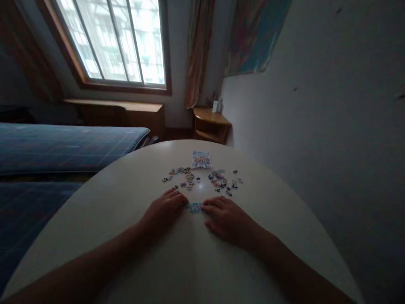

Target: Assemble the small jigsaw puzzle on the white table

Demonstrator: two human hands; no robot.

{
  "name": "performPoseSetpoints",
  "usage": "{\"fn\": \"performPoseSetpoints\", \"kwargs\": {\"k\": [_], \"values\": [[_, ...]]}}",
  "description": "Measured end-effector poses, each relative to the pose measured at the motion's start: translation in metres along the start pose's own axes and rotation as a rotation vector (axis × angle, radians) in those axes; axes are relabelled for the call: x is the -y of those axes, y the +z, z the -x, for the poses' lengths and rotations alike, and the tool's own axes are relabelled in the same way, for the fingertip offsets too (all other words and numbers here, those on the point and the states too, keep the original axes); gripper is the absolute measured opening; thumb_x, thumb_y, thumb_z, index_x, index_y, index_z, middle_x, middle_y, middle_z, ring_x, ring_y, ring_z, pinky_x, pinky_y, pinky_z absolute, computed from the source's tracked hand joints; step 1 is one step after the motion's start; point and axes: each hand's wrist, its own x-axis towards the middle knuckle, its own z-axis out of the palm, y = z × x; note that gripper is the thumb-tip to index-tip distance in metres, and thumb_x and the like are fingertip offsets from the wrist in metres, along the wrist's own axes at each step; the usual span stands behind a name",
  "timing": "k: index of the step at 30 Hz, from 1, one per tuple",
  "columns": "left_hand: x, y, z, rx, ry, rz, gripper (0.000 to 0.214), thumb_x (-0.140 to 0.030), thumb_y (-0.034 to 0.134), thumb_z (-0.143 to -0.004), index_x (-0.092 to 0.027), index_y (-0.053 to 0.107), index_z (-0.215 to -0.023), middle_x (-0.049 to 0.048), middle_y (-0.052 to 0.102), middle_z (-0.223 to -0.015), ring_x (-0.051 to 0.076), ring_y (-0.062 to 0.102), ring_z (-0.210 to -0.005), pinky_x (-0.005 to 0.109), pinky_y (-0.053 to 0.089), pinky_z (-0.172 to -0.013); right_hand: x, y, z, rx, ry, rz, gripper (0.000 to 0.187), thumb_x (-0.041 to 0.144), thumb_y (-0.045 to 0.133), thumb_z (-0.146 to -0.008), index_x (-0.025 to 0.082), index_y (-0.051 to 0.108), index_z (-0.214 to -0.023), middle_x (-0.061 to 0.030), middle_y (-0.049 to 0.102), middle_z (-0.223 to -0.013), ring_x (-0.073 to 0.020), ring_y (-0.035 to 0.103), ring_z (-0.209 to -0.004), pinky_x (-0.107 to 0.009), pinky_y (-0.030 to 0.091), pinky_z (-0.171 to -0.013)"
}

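Picture card (201,160): landmark, on your white table (142,181). Puzzle strip (195,207): your side of the card. Your left hand (166,209), your right hand (229,217): fingertips at opposite strip ends; pinching or merely touching, cannot tell. Left piece cluster (190,178), right piece cluster (219,180): flanking, nearer you than the card.

The left hand (166,209) is palm down, fingers bent. Near it, the right hand (226,217) points its fingers toward the left hand, thumb apart; both forearms (98,261) slant inward.
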Motion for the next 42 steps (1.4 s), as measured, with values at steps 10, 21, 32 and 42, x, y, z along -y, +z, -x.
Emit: {"fn": "performPoseSetpoints", "kwargs": {"k": [10, 21, 32, 42], "values": [[0.0, 0.0, 0.0, -0.004, -0.031, -0.013, 0.014, -0.011, 0.057, -0.092, -0.022, 0.063, -0.095, 0.0019, 0.068, -0.095, 0.021, 0.06, -0.095, 0.032, 0.05, -0.08, 0.002, -0.003, 0.002, 0.007, 0.015, -0.006, 0.036, 0.027, 0.061, -0.09, 0.017, 0.061, -0.125, -0.011, 0.063, -0.126, -0.0265, 0.055, -0.116, -0.046, 0.047, -0.102], [-0.001, 0.001, 0.0, 0.005, -0.043, -0.017, 0.014, -0.011, 0.056, -0.091, -0.022, 0.064, -0.096, 0.0027, 0.068, -0.096, 0.021, 0.06, -0.094, 0.032, 0.051, -0.08, 0.003, -0.003, 0.002, 0.009, 0.02, -0.006, 0.036, 0.027, 0.061, -0.09, 0.016, 0.062, -0.125, -0.0119, 0.064, -0.125, -0.0268, 0.056, -0.116, -0.045, 0.047, -0.101], [-0.002, 0.0, -0.002, 0.003, -0.05, -0.039, 0.014, -0.01, 0.058, -0.089, -0.022, 0.064, -0.095, 0.0029, 0.069, -0.096, 0.021, 0.061, -0.095, 0.032, 0.052, -0.081, 0.003, -0.003, 0.002, 0.025, 0.026, -0.006, 0.038, 0.027, 0.06, -0.09, 0.016, 0.062, -0.126, -0.0114, 0.063, -0.126, -0.0266, 0.055, -0.117, -0.044, 0.047, -0.102], [0.013, -0.009, -0.012, -0.17, -0.252, -0.116, 0.029, -0.014, 0.049, -0.087, -0.021, 0.062, -0.112, 0.0065, 0.068, -0.113, 0.023, 0.063, -0.108, 0.04, 0.052, -0.097, 0.001, -0.001, 0.001, 0.015, 0.016, -0.015, 0.037, 0.027, 0.059, -0.091, 0.017, 0.062, -0.126, -0.0117, 0.063, -0.127, -0.026, 0.055, -0.117, -0.044, 0.046, -0.102]]}}
